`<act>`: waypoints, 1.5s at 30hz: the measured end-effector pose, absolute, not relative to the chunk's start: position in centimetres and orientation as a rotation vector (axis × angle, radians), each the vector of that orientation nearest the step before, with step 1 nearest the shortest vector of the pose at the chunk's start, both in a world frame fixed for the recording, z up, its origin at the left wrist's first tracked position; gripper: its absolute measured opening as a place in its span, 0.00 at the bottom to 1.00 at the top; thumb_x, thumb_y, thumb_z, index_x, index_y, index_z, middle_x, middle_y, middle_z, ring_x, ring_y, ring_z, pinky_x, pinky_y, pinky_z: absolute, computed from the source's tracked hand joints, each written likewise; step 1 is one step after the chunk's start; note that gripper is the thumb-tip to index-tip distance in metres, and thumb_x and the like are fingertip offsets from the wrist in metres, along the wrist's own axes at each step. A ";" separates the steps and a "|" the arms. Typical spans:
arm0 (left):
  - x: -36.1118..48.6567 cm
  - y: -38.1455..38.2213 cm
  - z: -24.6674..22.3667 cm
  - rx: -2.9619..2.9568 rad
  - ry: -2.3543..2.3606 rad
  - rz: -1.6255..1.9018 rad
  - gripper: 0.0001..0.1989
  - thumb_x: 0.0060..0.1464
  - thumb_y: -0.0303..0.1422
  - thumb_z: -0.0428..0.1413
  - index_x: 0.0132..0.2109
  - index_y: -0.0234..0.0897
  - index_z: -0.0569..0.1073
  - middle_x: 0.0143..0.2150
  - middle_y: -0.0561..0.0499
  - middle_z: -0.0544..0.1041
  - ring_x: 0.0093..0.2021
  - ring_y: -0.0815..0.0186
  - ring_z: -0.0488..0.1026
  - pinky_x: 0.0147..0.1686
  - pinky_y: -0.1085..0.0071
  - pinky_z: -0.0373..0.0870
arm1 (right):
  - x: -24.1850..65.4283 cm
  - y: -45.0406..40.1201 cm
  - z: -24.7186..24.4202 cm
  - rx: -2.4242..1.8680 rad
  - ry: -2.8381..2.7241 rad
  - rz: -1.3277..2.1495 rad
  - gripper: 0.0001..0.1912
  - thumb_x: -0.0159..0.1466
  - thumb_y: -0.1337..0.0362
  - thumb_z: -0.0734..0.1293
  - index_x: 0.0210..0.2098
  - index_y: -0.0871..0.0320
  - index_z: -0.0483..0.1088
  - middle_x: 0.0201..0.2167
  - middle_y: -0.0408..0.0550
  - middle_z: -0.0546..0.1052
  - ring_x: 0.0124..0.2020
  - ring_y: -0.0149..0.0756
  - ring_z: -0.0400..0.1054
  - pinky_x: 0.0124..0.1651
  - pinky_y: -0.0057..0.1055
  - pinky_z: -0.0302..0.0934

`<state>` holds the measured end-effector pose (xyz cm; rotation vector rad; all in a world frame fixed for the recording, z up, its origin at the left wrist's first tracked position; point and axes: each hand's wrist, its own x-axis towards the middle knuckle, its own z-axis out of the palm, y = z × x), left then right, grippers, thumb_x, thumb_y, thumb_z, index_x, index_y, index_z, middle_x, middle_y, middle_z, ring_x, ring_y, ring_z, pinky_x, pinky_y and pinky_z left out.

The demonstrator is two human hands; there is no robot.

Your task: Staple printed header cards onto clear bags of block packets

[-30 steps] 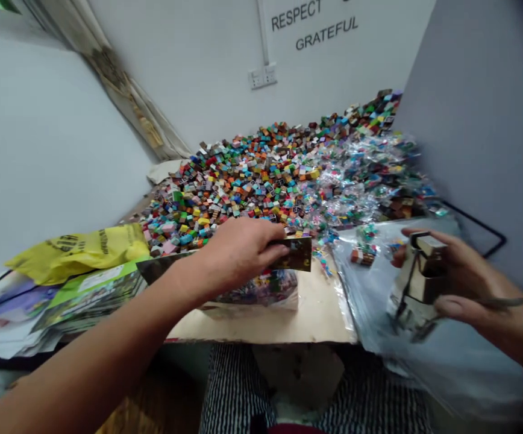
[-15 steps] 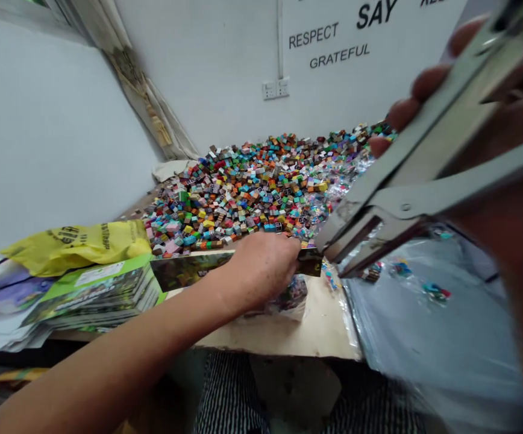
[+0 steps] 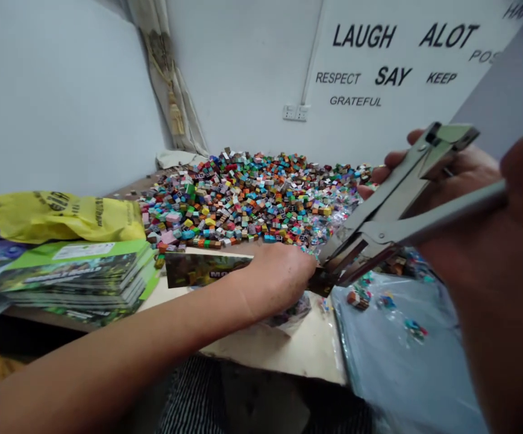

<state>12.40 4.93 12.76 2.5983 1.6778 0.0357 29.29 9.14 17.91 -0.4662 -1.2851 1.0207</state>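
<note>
My left hand (image 3: 284, 277) is closed on a long dark printed header card (image 3: 198, 270), gripping it near its right part. Beneath that hand hangs a clear plastic bag (image 3: 294, 316) with colourful contents, mostly hidden by my wrist. In my right hand (image 3: 464, 247) is a metal plier stapler (image 3: 381, 234), its handles apart. The stapler's jaws meet the right end of the card, just beside my left fingers. Whether the jaws are pressed together on the card, I cannot tell.
A big heap of small colourful blocks (image 3: 243, 199) covers the table's back. Stacked green printed booklets (image 3: 85, 280) and a yellow bag (image 3: 62, 217) lie at left. Clear plastic sheets (image 3: 406, 361) with small packets rest at right. The pale board's front edge (image 3: 288, 355) is close to my legs.
My view has tilted up and turned slightly, showing more wall lettering. The stapler appears farther from the camera and more of it shows, its jaws still at the card's right end.
</note>
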 end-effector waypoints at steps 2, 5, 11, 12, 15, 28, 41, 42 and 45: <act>12.4 4.9 12.5 2.621 1.657 0.090 0.10 0.54 0.25 0.53 0.38 0.29 0.80 0.33 0.35 0.80 0.35 0.50 0.78 0.33 0.60 0.72 | 29.1 9.2 17.9 -0.462 -1.305 1.058 0.32 0.44 0.45 0.77 0.43 0.58 0.72 0.42 0.52 0.73 0.47 0.51 0.71 0.57 0.54 0.64; 12.3 5.0 11.8 2.641 1.614 0.190 0.10 0.51 0.23 0.53 0.36 0.29 0.80 0.30 0.37 0.79 0.32 0.53 0.77 0.32 0.61 0.71 | 29.2 9.3 17.8 -0.524 -1.268 1.049 0.33 0.43 0.44 0.77 0.42 0.58 0.74 0.42 0.52 0.72 0.49 0.52 0.69 0.56 0.53 0.66; 12.0 4.8 11.0 2.630 1.572 0.313 0.11 0.48 0.21 0.55 0.37 0.32 0.80 0.31 0.37 0.80 0.34 0.53 0.78 0.35 0.60 0.74 | 30.2 10.1 17.0 -0.643 -1.255 1.099 0.26 0.56 0.42 0.66 0.41 0.57 0.75 0.48 0.55 0.71 0.59 0.56 0.63 0.57 0.52 0.65; 12.0 4.7 11.1 2.625 1.569 0.300 0.12 0.49 0.21 0.54 0.38 0.32 0.80 0.32 0.37 0.80 0.35 0.52 0.78 0.35 0.59 0.74 | 30.2 10.3 16.9 -0.641 -1.259 1.089 0.26 0.56 0.42 0.65 0.41 0.57 0.75 0.49 0.55 0.71 0.60 0.55 0.62 0.59 0.51 0.64; 11.9 4.4 11.4 2.612 1.550 0.278 0.13 0.49 0.20 0.54 0.41 0.31 0.80 0.34 0.35 0.81 0.37 0.48 0.78 0.36 0.54 0.75 | 29.9 10.3 16.7 -0.626 -1.291 1.065 0.26 0.55 0.42 0.66 0.41 0.56 0.75 0.49 0.54 0.71 0.60 0.55 0.62 0.57 0.51 0.66; 12.0 5.1 12.2 2.607 1.647 0.160 0.13 0.54 0.25 0.51 0.41 0.32 0.80 0.35 0.37 0.81 0.38 0.52 0.78 0.35 0.62 0.72 | 25.8 9.1 14.4 -0.628 -1.346 1.119 0.28 0.43 0.49 0.77 0.39 0.54 0.71 0.38 0.46 0.72 0.41 0.41 0.70 0.44 0.42 0.69; 11.4 5.4 12.8 2.475 1.705 0.286 0.17 0.54 0.29 0.55 0.51 0.31 0.71 0.45 0.39 0.78 0.43 0.52 0.76 0.41 0.60 0.71 | 24.1 9.5 11.7 -0.524 -1.367 0.912 0.22 0.49 0.55 0.74 0.40 0.52 0.65 0.35 0.41 0.69 0.36 0.33 0.66 0.42 0.35 0.63; 11.2 5.5 12.7 2.454 1.666 0.415 0.23 0.52 0.31 0.58 0.55 0.32 0.68 0.48 0.39 0.77 0.45 0.52 0.76 0.42 0.60 0.71 | 23.9 9.6 11.6 -0.513 -1.341 0.885 0.21 0.50 0.56 0.74 0.39 0.52 0.64 0.34 0.41 0.69 0.34 0.32 0.65 0.40 0.34 0.63; 11.0 5.9 12.8 2.328 1.390 0.756 0.40 0.42 0.38 0.66 0.61 0.35 0.60 0.54 0.41 0.74 0.48 0.53 0.74 0.44 0.62 0.71 | 23.7 9.7 11.6 -0.501 -1.301 0.873 0.20 0.51 0.57 0.74 0.38 0.52 0.62 0.31 0.39 0.67 0.29 0.29 0.63 0.34 0.32 0.62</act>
